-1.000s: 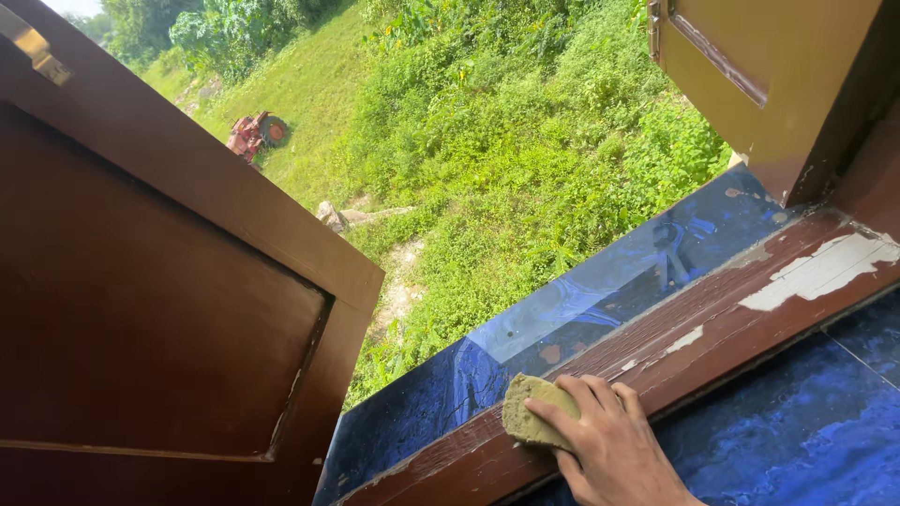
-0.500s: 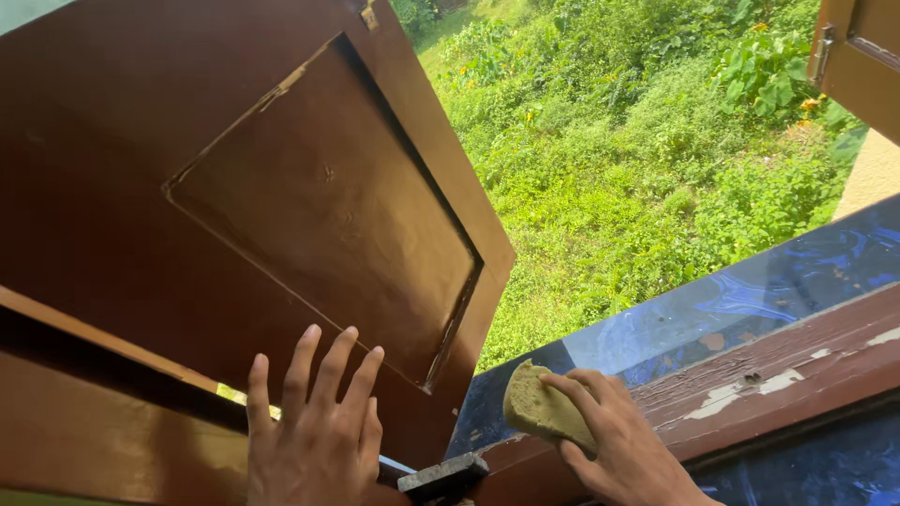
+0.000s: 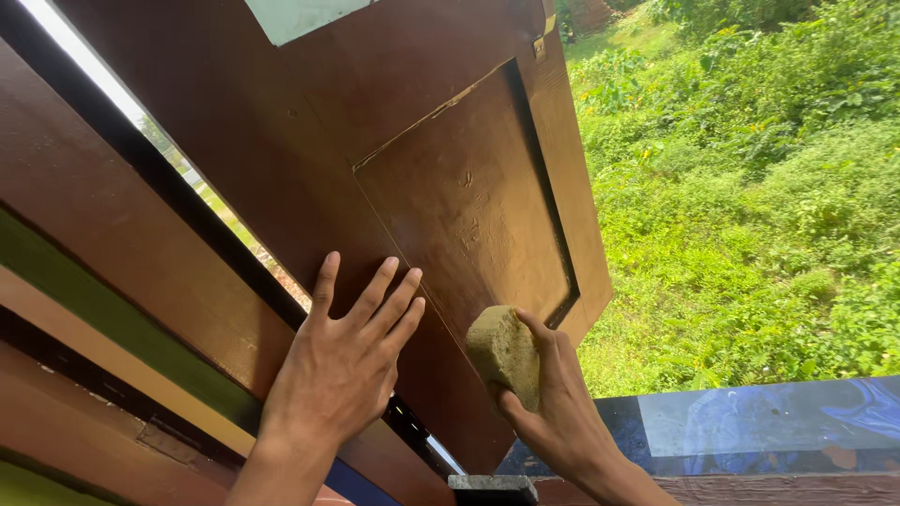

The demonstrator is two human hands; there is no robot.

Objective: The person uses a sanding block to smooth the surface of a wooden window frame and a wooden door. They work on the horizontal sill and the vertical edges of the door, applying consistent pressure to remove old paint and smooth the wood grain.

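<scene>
Hands work at a dark brown wooden window shutter (image 3: pixel 403 159) in the single head view, which looks down and out through an open window. The shutter is swung outward and fills the left and middle of the scene; a recessed rectangular panel (image 3: pixel 469 206), lighter and dusty brown, is set into its face.

The left hand (image 3: pixel 342 361) lies flat against the shutter's frame just left of the panel's near corner. Its fingers are spread and straight, palm pressed to the wood, and it grasps nothing.

The right hand (image 3: pixel 558 408) is near the bottom middle, just right of the left hand and apart from it. It is closed around a rough, yellowish-tan block of sponge or sanding material (image 3: pixel 504 354), thumb on the near underside and fingers wrapped over the far right side. The block is pressed against the shutter at the near lower edge of the recessed panel, close to the panel's right corner.

At the far left, a narrow bright gap (image 3: pixel 141 122) runs diagonally between the shutter and the brown window frame, with a green painted strip (image 3: pixel 112 323) on the wall below it. A small brass hinge (image 3: pixel 542 37) sits at the shutter's far top edge. To the near right, a glossy blue sill surface (image 3: pixel 750 426) runs along the bottom, with a worn brown wooden rail (image 3: pixel 778 489) nearer still. Sunlit green grass and bushes (image 3: pixel 750 187) fill the right side beyond the window.
</scene>
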